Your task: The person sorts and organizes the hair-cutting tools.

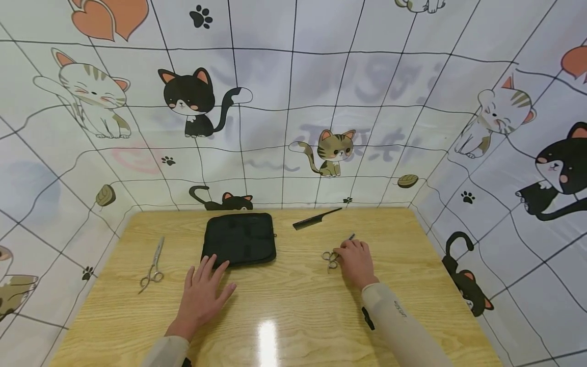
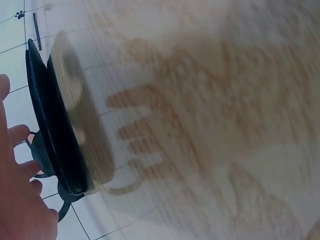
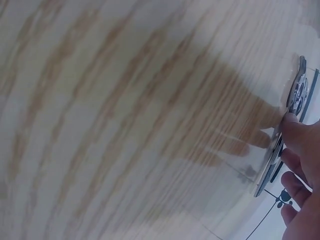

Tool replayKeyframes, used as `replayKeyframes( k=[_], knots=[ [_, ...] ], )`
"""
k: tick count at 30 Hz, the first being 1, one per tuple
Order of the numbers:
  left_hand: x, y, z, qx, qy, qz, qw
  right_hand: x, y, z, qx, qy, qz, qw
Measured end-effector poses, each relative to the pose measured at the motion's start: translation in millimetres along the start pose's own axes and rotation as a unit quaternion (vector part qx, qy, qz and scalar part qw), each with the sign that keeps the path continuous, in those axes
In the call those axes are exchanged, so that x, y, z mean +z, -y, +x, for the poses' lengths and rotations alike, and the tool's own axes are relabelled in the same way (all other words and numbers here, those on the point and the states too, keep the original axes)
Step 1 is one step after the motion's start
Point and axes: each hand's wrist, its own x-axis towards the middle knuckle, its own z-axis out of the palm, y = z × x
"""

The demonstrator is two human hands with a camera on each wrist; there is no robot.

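Head view: wood-grain table [image 1: 316, 306], cat-print backdrop [image 1: 270, 92] on far, left and right sides. Left hand [image 1: 199, 300]: fingers straight and spread, nothing held; fingertips overlap the near left corner of a flat black zip case [image 1: 239, 238], contact can't be told. Case lies flat, far side, left of centre. Right hand [image 1: 356, 262], right side of table, pinches silver thinning scissors [image 1: 331, 258]; finger rings point left, blade tip shows past the hand on the far side. Tail comb [image 1: 316, 219], black, lies at the far edge, right of case, tail toward far right. Haircutting scissors [image 1: 156, 260] lie at left, apart from case and left hand, blades far, rings near. Beige sleeves [image 1: 403, 323] on both arms.

Left wrist view: left hand only partly in frame, fingers apart, beside the black case; zip runs along case edge. Comb beyond.

Right wrist view: thumb and fingers closed on the thinning scissors, toothed blade visible, rings at other end. Comb just beyond. Whether scissors touch table: can't tell.
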Motion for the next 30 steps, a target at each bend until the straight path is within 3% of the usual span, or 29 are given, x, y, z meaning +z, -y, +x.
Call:
replayKeyframes(
  k=[30],
  knots=[
    [1.0, 0.9, -1.1, 0.006, -0.014, 0.003, 0.9999, 10, 4, 0.7, 0.015, -0.004, 0.021, 0.9997]
  ],
)
